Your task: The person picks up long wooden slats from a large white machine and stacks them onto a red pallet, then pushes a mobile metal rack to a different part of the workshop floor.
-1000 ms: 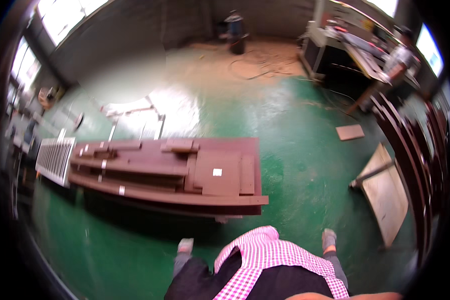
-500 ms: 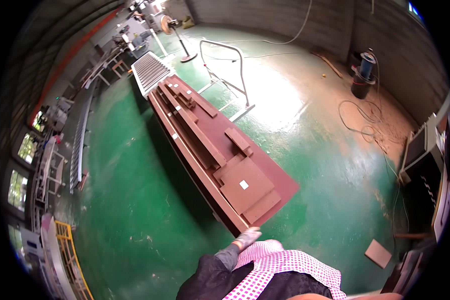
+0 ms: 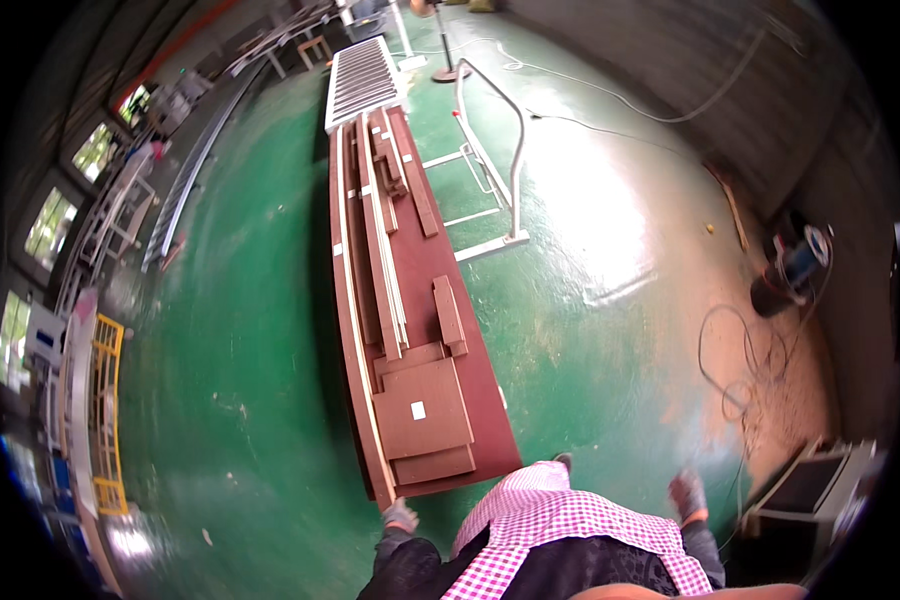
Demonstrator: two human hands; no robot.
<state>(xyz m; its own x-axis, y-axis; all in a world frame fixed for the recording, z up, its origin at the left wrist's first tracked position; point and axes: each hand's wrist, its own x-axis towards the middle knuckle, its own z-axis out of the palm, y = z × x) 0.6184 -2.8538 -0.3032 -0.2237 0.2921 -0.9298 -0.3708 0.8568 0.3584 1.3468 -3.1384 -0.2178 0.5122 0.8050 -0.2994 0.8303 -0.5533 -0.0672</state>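
Note:
My left hand point(image 3: 401, 516), in a grey glove, is at the near end of a long brown board point(image 3: 360, 380) on the left edge of a stack. It appears to touch the board's end; its fingers are too blurred to read. Out to my right, away from the stack, my right hand point(image 3: 687, 492), also gloved, hangs over the floor with its fingers smeared. The stack holds long narrow boards point(image 3: 383, 260), a squarish panel point(image 3: 425, 405) with a white label and a short block point(image 3: 449, 315), all on a wide reddish-brown sheet point(image 3: 480, 420).
A white roller conveyor point(image 3: 362, 80) stands at the stack's far end. Right of the stack is a metal frame cart point(image 3: 515, 160). Cables point(image 3: 735, 375) and a dark bucket point(image 3: 778, 290) lie farther right, near a grey cabinet point(image 3: 815, 490). A yellow rail point(image 3: 108, 410) stands at left.
My view has turned, so the stack now runs nearly straight ahead. My left hand remains at the long board's near end. My right hand has come into view at the right.

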